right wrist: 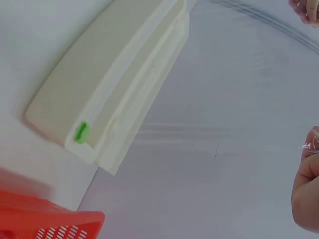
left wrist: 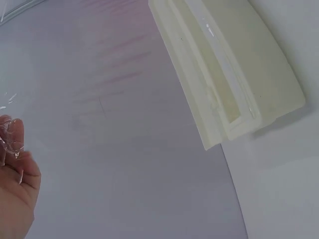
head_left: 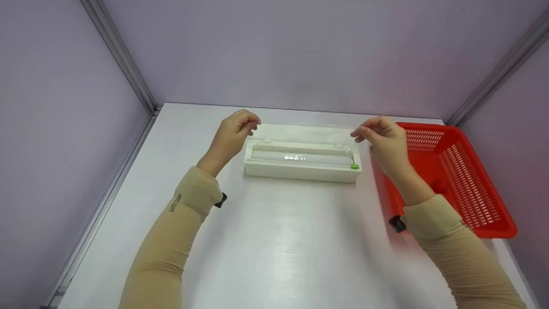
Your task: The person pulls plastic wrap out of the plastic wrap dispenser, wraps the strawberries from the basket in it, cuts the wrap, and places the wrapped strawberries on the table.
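A white cling film dispenser box (head_left: 300, 173) stands on the table with its lid (head_left: 304, 132) raised at the back. Inside lies a pale roll (head_left: 274, 156), and a green slide cutter (head_left: 354, 166) sits at the right end of the front edge. My left hand (head_left: 231, 135) pinches clear cling film (left wrist: 11, 142) at the box's left back corner. Above the right back corner, my right hand (head_left: 388, 143) pinches the other side of the film between thumb and fingers. Between the hands the film is almost invisible, showing as faint glints and creases.
A red perforated basket (head_left: 484, 178) stands on the right of the white table (head_left: 266, 240), close beside and below my right forearm. Pale wall panels (head_left: 300, 56) rise behind the table and on both sides, with grey metal frame posts (head_left: 124, 56) at the corners.
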`<act>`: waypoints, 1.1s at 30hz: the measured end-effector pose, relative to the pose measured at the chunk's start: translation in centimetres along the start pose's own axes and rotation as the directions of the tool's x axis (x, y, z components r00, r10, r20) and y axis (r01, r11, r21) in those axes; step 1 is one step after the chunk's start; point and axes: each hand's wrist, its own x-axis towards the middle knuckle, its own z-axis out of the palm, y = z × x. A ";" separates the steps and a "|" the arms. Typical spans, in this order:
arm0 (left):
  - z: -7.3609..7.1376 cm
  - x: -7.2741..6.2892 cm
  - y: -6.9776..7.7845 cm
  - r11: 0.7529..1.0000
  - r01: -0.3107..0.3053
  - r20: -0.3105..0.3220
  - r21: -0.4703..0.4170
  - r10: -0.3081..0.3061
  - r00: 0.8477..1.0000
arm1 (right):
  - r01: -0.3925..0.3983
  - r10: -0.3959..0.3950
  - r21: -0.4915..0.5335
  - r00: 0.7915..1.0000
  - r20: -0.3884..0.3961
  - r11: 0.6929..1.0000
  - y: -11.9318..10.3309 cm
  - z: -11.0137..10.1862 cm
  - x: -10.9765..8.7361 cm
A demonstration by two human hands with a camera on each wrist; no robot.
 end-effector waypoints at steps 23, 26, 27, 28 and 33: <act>2.2 -7.2 -1.8 0.981 0.189 0.379 -0.039 -0.160 0.911 | -0.319 0.314 -0.006 0.932 0.182 0.948 6.2 0.0 -9.3; 3.1 -8.1 -2.4 0.978 0.208 0.448 0.023 -0.196 0.872 | -0.367 0.362 -0.021 0.907 0.213 0.930 7.7 0.0 -10.3; 3.4 -8.4 -2.6 0.978 0.204 0.467 0.045 -0.201 0.861 | -0.381 0.378 -0.031 0.900 0.218 0.924 8.2 0.0 -10.6; 3.8 -8.7 -2.8 0.979 0.194 0.485 0.068 -0.202 0.851 | -0.394 0.393 -0.041 0.892 0.221 0.918 8.7 0.0 -10.9; 5.7 -10.3 -3.9 0.971 0.123 0.549 0.207 -0.219 0.806 | -0.449 0.459 -0.099 0.857 0.234 0.888 11.1 0.0 -12.2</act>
